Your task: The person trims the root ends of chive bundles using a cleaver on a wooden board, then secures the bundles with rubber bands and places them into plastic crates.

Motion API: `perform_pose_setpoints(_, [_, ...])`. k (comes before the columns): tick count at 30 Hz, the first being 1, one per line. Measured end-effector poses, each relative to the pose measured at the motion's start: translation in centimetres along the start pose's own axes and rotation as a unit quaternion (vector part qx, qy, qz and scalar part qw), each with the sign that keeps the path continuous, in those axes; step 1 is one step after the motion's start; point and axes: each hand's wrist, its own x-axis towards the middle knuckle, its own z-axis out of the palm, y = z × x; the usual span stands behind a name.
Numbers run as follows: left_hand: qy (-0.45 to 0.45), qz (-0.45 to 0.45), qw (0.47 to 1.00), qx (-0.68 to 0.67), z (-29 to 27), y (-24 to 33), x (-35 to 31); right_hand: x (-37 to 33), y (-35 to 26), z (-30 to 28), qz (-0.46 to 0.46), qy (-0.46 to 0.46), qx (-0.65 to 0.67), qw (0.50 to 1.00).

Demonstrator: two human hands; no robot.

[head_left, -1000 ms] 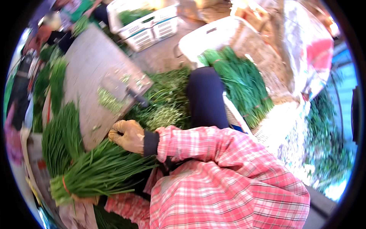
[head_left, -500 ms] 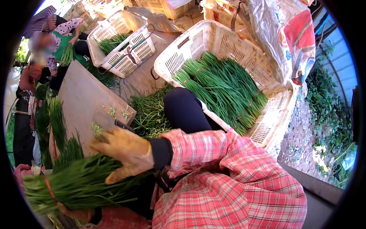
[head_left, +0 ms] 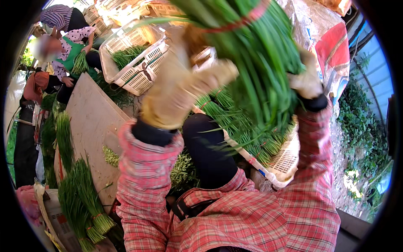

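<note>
A large bunch of garlic chives (head_left: 256,63), tied with a red band, is raised in front of me, smeared by motion. My left hand (head_left: 176,94), in a tan work glove, is at the bunch's left side, its blurred fingers closed near the band. On the other side my right hand (head_left: 308,77), also gloved, grips the leaves; its fingertips are hidden behind them. Directly beneath is a white plastic crate (head_left: 289,166) holding several tied bunches (head_left: 218,101), partly covered by the raised one.
A board (head_left: 90,109) with chopped trimmings (head_left: 110,155) stands left of my knee. More tied chives (head_left: 86,201) lie at lower left. Another white crate (head_left: 138,80) with chives is farther off. At upper left, a co-worker (head_left: 75,52) holds chives. Sacks (head_left: 331,50) stand at right.
The bunch has gone from low left, beside my lap, up and right to above the crate. Both hands moved with it, the right one now at its far side. My left forearm has come into view.
</note>
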Motion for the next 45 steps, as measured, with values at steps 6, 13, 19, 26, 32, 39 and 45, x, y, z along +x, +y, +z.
perform_pose_setpoints(6, [0.003,-0.091,0.863,0.497,-3.7,-11.0,-5.7,-5.0,11.5,-4.1,0.148,0.059,-0.058,0.986])
perform_pose_setpoints(13, [0.283,-0.182,0.843,0.419,-9.2,-12.5,-12.9,-5.5,31.4,7.5,0.271,-0.031,-0.295,0.916])
perform_pose_setpoints(19, [0.405,-0.315,0.789,0.337,-8.2,-14.1,-22.1,-7.0,44.8,18.3,0.379,-0.119,-0.381,0.835])
perform_pose_setpoints(26, [0.503,-0.355,0.711,0.34,-3.9,-11.9,-31.3,-7.8,45.6,18.9,0.242,-0.11,-0.2,0.943])
perform_pose_setpoints(32, [0.424,-0.325,0.755,0.38,-2.2,-9.6,-34.2,-13.3,63.8,16.3,0.146,-0.043,-0.384,0.911])
perform_pose_setpoints(39, [0.671,-0.239,0.635,0.298,6.8,-5.4,-43.6,-19.6,57.2,13.1,0.334,-0.146,-0.417,0.832])
perform_pose_setpoints(45, [0.855,-0.062,0.464,0.225,7.6,-3.4,-49.8,-20.3,46.0,11.7,0.355,-0.146,-0.325,0.864])
